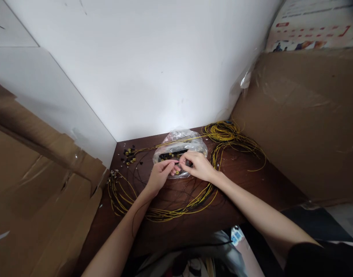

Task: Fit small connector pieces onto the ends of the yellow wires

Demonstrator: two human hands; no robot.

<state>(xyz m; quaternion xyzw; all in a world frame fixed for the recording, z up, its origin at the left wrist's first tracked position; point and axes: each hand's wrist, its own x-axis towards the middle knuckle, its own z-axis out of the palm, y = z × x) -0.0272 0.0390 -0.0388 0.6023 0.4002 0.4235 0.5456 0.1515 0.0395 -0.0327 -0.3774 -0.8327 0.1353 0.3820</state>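
Both hands meet over a clear plastic bag (203, 148) in the middle of the dark brown table. My left hand (159, 176) is closed in a pinch on a small black piece (177, 164), too small to identify. Just to the right, my right hand (198, 164) pinches at the other end of it; what its fingertips hold is hidden. Small yellow and black parts (165, 156) lie in the bag under the fingers. A thin dark wire loops beside my left forearm.
Yellow and black wires (176, 212) curve across the table in front of the bag. More yellow wire lies coiled (222, 131) at the back right. Small yellow-black parts (130, 157) sit at the left. Cardboard stands left (40, 200) and right (303, 127), with a white wall (165, 73) behind.
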